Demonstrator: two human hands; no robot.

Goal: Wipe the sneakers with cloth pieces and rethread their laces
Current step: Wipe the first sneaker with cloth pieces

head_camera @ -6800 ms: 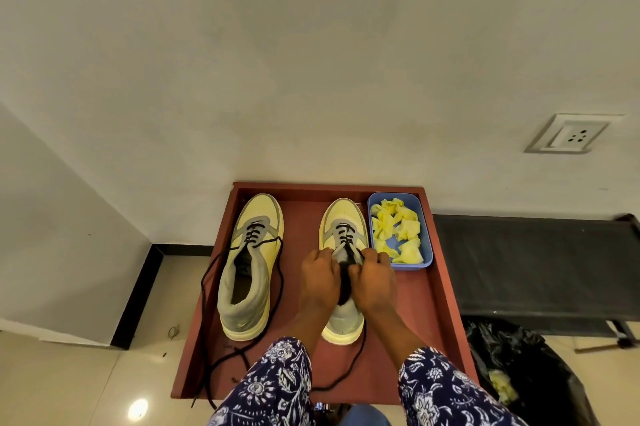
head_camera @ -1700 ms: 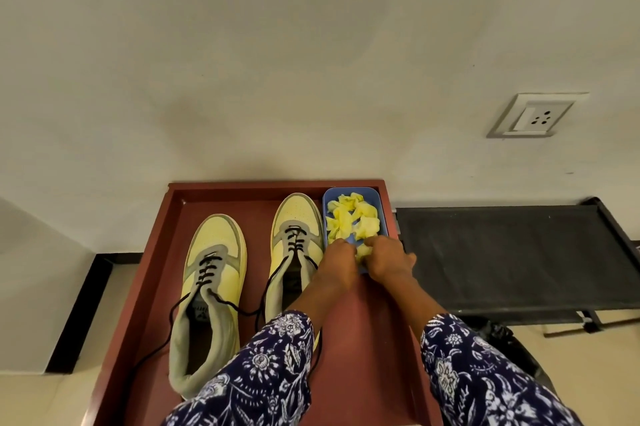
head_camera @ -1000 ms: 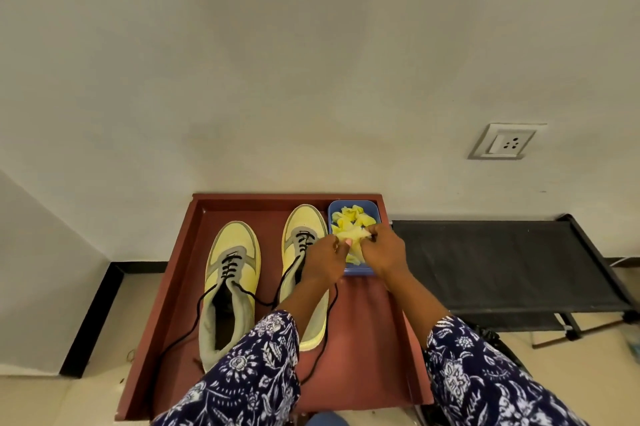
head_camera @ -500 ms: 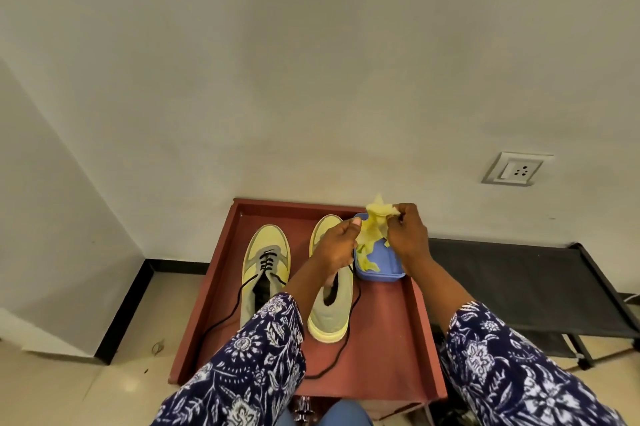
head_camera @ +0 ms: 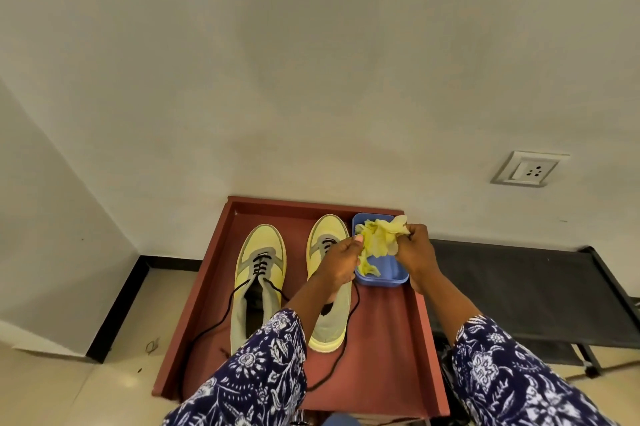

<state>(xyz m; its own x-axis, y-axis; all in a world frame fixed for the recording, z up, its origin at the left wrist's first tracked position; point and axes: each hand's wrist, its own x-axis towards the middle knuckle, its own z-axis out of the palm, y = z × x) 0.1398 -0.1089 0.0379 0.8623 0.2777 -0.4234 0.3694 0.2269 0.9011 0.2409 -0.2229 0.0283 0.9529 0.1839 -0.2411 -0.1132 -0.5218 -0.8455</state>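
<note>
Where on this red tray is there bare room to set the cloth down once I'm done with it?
The bare patch on the red tray lies in front of the blue container, between the right sneaker and the tray's right rim. A narrower strip runs between the right sneaker and the left sneaker, crossed by a loose lace. The tray's left side is crowded.

Left yellow-and-grey sneaker (head_camera: 258, 282): upright on the red tray, black lace half loose.
Right yellow-and-grey sneaker (head_camera: 329, 283): parallel, beside it.
Yellow cloth pieces (head_camera: 379, 240): bunched above the blue tub.
</note>
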